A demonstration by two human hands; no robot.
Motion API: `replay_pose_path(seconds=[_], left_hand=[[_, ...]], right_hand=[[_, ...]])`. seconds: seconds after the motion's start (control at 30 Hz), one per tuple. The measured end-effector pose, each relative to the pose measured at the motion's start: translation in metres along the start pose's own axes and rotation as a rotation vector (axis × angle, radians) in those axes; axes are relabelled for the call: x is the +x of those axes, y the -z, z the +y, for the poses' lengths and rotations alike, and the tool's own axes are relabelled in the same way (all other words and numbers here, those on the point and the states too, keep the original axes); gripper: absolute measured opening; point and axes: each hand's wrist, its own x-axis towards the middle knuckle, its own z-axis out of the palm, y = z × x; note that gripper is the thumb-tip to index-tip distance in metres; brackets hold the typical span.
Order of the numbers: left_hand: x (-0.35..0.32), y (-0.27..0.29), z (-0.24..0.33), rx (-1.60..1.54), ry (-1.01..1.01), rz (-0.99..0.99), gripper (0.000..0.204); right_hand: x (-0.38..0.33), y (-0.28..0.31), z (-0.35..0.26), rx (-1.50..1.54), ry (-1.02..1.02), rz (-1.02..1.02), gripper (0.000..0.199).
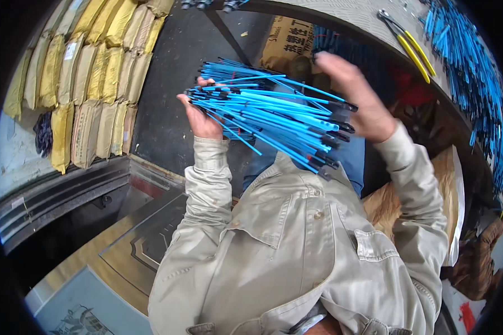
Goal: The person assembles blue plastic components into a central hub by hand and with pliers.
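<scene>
My left hand (205,121) is closed round one end of a thick bundle of thin blue cables with black ends (279,114). The bundle fans out to the right in front of my torso, and a few loose strands stick out at an angle. Beyond its right end, my right hand (362,97) is raised, blurred by motion. Its fingers are stretched out with nothing in them, apart from the black tips. More blue cables show below and behind the held bundle, partly hidden by it.
At the right, a grey worktop (349,10) carries a big heap of blue cables (466,67) and yellow-handled pliers (411,47). Stacked yellow and tan sacks (89,72) line the left. A printed cardboard box (285,42) stands ahead; brown paper (383,200) lies by my right side.
</scene>
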Motion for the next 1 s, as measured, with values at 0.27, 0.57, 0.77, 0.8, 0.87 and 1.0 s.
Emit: replay_pose_path(seconds=[0.27,0.57,0.77,0.8,0.87,1.0], left_hand=[[-0.022,0.043,-0.064,-0.153,0.537,0.433,0.054],[-0.024,0.007,-0.197,-0.058,-1.079,0.403,0.043],[-0.054,0.031,-0.115,-0.1,0.097,0.053,0.041],[-0.051,0.037,-0.097,-0.105,0.322,-0.017,0.04],[-0.053,0.04,-0.087,-0.112,0.547,-0.091,0.04],[-0.057,0.014,-0.056,0.632,0.377,0.23,0.046]], right_hand=[[0.021,-0.045,-0.033,0.553,0.093,-0.02,0.066],[0.018,-0.066,-0.049,0.813,-0.204,0.209,0.043],[0.022,-0.035,-0.055,0.492,0.059,0.095,0.03],[0.024,-0.028,-0.059,0.518,0.048,0.126,0.029],[0.025,-0.018,-0.063,0.567,0.023,0.19,0.026],[0.011,-0.021,-0.054,0.837,-0.14,0.156,0.029]])
